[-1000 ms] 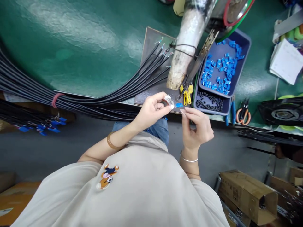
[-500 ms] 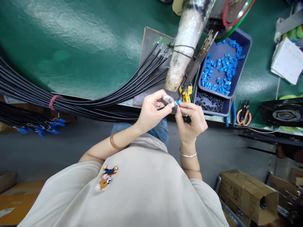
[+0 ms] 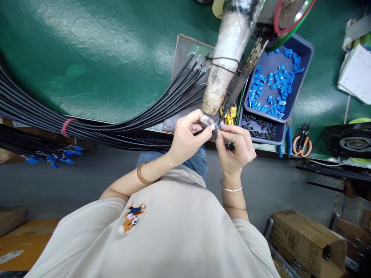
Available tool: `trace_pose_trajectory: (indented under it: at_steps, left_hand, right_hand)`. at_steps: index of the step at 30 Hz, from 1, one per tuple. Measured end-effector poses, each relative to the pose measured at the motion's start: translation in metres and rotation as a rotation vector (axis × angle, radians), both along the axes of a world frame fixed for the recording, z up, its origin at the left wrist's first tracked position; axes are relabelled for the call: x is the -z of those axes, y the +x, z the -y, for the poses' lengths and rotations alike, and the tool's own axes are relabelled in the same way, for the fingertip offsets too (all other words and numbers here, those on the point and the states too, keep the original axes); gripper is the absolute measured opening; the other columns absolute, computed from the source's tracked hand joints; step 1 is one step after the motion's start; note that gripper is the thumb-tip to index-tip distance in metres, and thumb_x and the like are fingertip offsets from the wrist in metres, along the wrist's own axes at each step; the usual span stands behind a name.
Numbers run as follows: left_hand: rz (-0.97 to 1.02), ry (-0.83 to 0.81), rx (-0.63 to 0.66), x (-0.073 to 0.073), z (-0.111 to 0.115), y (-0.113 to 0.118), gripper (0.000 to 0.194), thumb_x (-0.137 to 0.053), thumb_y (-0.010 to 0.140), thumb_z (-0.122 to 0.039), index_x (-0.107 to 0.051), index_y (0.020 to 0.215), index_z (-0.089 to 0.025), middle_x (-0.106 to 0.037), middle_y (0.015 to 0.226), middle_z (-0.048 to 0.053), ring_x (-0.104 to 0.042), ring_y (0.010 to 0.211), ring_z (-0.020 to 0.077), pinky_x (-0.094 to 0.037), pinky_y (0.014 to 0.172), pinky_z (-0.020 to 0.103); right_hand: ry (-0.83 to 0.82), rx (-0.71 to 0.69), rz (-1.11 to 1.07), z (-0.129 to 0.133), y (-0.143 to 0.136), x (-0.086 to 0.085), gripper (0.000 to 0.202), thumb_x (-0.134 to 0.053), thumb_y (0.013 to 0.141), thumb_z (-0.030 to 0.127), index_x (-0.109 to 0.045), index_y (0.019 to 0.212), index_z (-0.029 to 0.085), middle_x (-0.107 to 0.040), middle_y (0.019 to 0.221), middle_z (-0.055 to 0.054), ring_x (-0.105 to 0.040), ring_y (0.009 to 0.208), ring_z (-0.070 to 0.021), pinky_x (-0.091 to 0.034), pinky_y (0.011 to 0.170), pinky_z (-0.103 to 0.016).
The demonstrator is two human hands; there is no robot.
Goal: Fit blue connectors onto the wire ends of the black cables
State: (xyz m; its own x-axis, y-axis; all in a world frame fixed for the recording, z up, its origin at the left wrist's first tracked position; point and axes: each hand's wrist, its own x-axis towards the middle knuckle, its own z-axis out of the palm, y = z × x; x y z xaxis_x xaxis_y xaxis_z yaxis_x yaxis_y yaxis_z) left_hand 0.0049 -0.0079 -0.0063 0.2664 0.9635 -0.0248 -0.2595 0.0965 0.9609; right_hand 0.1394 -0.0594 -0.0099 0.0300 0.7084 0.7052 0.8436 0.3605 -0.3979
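At center frame, a left hand [image 3: 188, 134] pinches fine wires [image 3: 216, 126] beside a small blue connector [image 3: 219, 124]; a right hand [image 3: 237, 143] meets them, its exact grip too small to tell. A loose pinch could let a strand bend or slip free.

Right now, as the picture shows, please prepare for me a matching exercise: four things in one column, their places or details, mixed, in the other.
Column one
1. Left hand
2. Right hand
3. Loose blue pieces
4. Orange-handled tool

Column two
A. In the upper tray
B. Silver bangle at its wrist
C. Beside the blue-handled tool
D. Brown bangle on its arm

Right pairs: 1-D, 2-B, 3-A, 4-C
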Motion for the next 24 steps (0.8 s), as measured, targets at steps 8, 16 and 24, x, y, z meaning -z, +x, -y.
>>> trace_pose_trajectory:
  at_steps: [8,16,24]
  left_hand:
    - [-0.052,0.051,-0.028,-0.003,0.001,0.000,0.018,-0.066,0.081,-0.013,-0.050,0.072,-0.017,-0.056,0.072,-0.003,-0.050,0.060,0.0045,-0.043,0.056,0.017]
    - [-0.087,0.050,0.006,0.001,0.003,-0.002,0.014,-0.065,0.079,-0.013,-0.053,0.073,-0.017,-0.058,0.074,-0.001,-0.053,0.062,0.0057,-0.043,0.057,0.018]
    - [-0.062,0.164,-0.044,0.007,0.002,0.002,0.010,-0.063,0.079,-0.013,-0.055,0.074,-0.016,-0.059,0.071,-0.002,-0.053,0.061,0.0051,-0.044,0.056,0.015]
  right_hand:
    - [0.026,0.006,0.040,-0.002,0.000,-0.005,0.014,-0.069,0.084,0.013,-0.063,0.089,0.024,-0.074,0.095,-0.001,-0.072,0.085,-0.0133,-0.062,0.077,-0.029]
    - [-0.005,-0.004,0.032,-0.001,0.001,-0.001,0.013,-0.066,0.086,0.013,-0.059,0.089,0.024,-0.073,0.090,0.000,-0.071,0.083,-0.0125,-0.059,0.076,-0.027]
    - [-0.005,-0.013,-0.030,-0.005,0.000,-0.004,0.018,-0.072,0.080,0.008,-0.064,0.089,0.022,-0.072,0.090,0.001,-0.070,0.083,-0.0119,-0.059,0.077,-0.026]
